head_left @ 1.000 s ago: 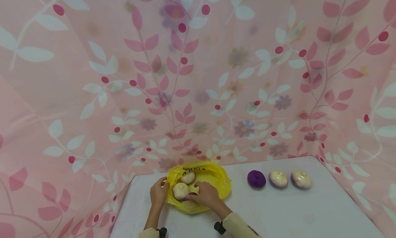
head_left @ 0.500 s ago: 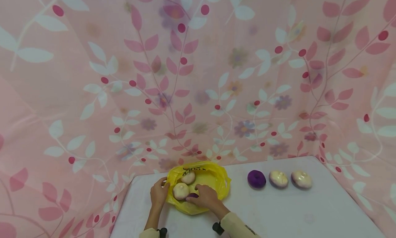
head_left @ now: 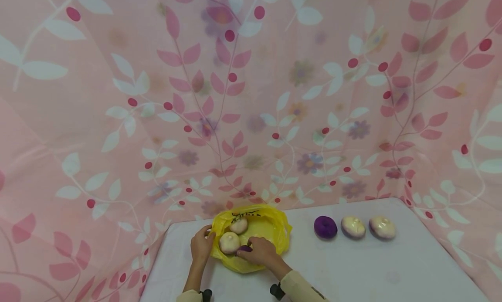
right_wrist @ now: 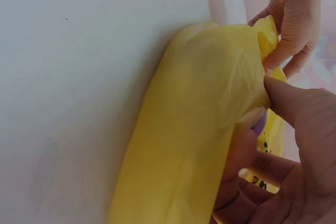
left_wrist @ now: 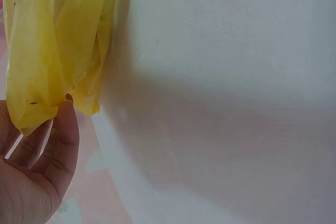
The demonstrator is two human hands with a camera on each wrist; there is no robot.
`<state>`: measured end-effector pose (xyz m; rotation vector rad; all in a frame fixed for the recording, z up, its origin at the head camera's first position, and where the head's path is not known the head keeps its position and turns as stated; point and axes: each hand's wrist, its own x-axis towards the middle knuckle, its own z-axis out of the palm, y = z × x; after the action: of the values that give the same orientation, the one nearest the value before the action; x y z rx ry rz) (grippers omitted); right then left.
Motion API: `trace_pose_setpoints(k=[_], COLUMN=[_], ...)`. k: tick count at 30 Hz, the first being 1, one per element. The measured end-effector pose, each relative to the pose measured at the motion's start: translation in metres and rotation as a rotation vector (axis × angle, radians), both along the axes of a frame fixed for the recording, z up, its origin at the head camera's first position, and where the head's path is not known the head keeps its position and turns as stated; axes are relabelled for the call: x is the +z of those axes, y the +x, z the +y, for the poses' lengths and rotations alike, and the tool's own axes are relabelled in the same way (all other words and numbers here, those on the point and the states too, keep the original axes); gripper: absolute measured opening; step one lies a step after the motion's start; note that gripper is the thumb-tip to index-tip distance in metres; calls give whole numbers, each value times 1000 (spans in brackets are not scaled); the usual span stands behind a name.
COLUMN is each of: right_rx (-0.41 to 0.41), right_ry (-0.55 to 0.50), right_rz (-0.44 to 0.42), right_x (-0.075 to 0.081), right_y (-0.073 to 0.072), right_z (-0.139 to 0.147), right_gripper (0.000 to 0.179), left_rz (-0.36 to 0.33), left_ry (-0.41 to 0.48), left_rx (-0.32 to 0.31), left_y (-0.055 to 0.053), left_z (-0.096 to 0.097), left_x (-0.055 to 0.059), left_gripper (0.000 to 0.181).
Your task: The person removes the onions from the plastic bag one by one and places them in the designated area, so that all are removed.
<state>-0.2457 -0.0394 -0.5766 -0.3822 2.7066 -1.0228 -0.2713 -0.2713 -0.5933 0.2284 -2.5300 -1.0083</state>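
Note:
A yellow plastic bag (head_left: pixel 284 232) lies wide-mouthed on the table. Inside its left part sit two whitish turnips, a nearer turnip (head_left: pixel 229 242) and a farther turnip (head_left: pixel 238 225). My left hand (head_left: pixel 201 246) pinches the bag's left rim; in the left wrist view its fingertips (left_wrist: pixel 67 111) are on the yellow plastic. Reaching over the near rim, my right hand (head_left: pixel 260 251) holds a purple-sided turnip (head_left: pixel 245 248) low in the bag, beside the nearer whitish one. Most of this turnip is hidden by the hand and bag; a purple sliver of the turnip (right_wrist: pixel 260 123) shows in the right wrist view.
Right of the bag, a purple turnip (head_left: pixel 325 227) and two whitish turnips, one in the middle (head_left: pixel 353 227) and one at the end (head_left: pixel 382 227), stand in a row on the white-covered table (head_left: pixel 353 267). A pink floral curtain (head_left: pixel 251 119) hangs behind and at both sides.
My right hand has shifted slightly within the bag, and more of the held turnip's purple side shows. The bag's right edge has drawn a little leftward. My left hand stays at the rim.

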Motion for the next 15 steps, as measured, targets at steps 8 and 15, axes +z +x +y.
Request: trace_pose_setpoints(k=[8, 15], right_rx=[-27, -72], right_ry=[-31, -79], right_rz=[9, 44], right_x=[1, 2], right_y=[0, -2], right_z=[3, 8], right_gripper=[48, 47], left_rz=[7, 8], left_ry=[-3, -8], left_rx=[-11, -4], left_y=[-1, -1], left_z=[-2, -3], left_x=[-2, -2], left_gripper=[23, 24])
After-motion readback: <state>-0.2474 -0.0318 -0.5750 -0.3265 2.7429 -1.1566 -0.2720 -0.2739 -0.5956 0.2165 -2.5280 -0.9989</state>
